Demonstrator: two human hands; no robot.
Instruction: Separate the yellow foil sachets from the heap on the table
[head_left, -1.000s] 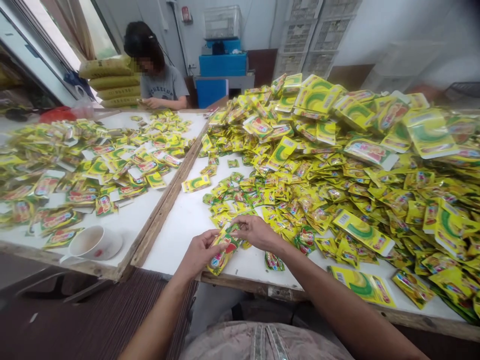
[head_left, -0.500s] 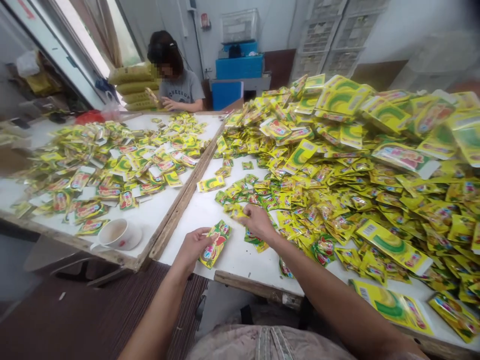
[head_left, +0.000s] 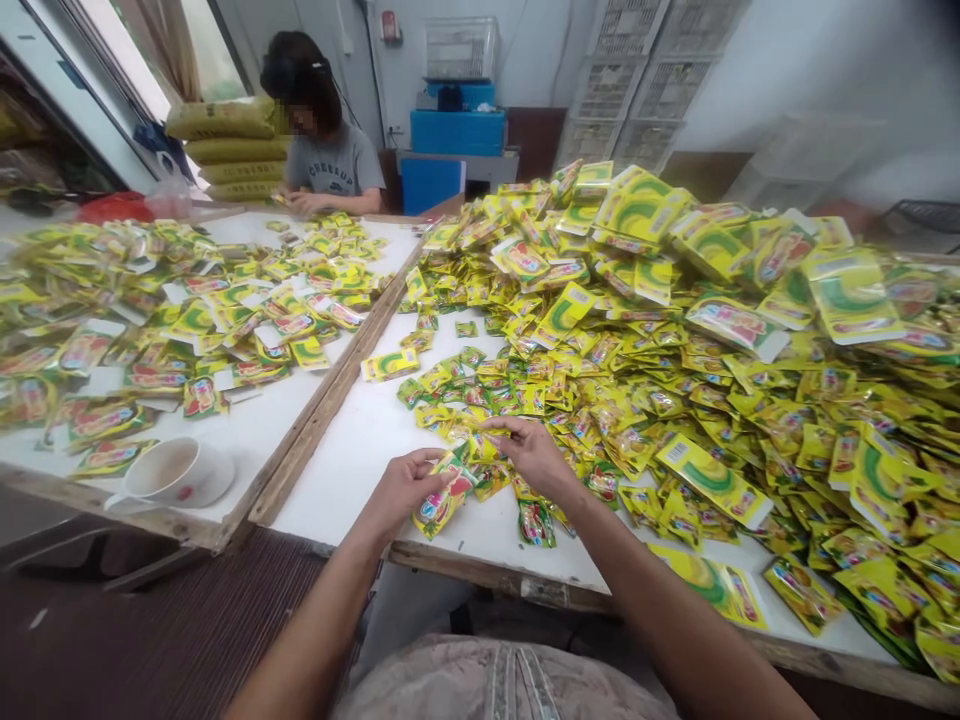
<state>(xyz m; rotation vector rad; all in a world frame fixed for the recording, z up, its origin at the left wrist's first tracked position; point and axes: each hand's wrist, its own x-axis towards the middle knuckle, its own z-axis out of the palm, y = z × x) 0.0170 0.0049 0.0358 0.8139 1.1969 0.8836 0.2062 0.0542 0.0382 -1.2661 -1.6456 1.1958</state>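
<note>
Clock directions run from the one held packet, with twelve pointing away from the wearer. That printed watermelon-motif packet (head_left: 444, 500), glossy yellow and green, flat and oblong, sits tilted just above the near edge of the white tabletop (head_left: 349, 460). Two bare hands are at it: the left hand (head_left: 405, 490) is partly curled, pinching the packet with its thumb across the face; the right hand (head_left: 536, 460) has half-bent fingers at the packet's upper end, and whether they grip anything I cannot tell.

From one to three o'clock spreads a heap of crinkled foil sachets (head_left: 637, 390), too many to count, with larger flat packets (head_left: 634, 215) piled on top. One lone yellow packet (head_left: 390, 365) lies at eleven. At nine stands one round white ceramic cup (head_left: 180, 490), part-filled with a pale brown drink. A second uncountable heap of packets (head_left: 202, 330) covers the other table at ten, beyond a rough wooden edging (head_left: 330, 395).

Toward eleven, one co-worker (head_left: 330, 165) in a grey T-shirt sits beside four visible bulging woven sacks (head_left: 232, 150).
</note>
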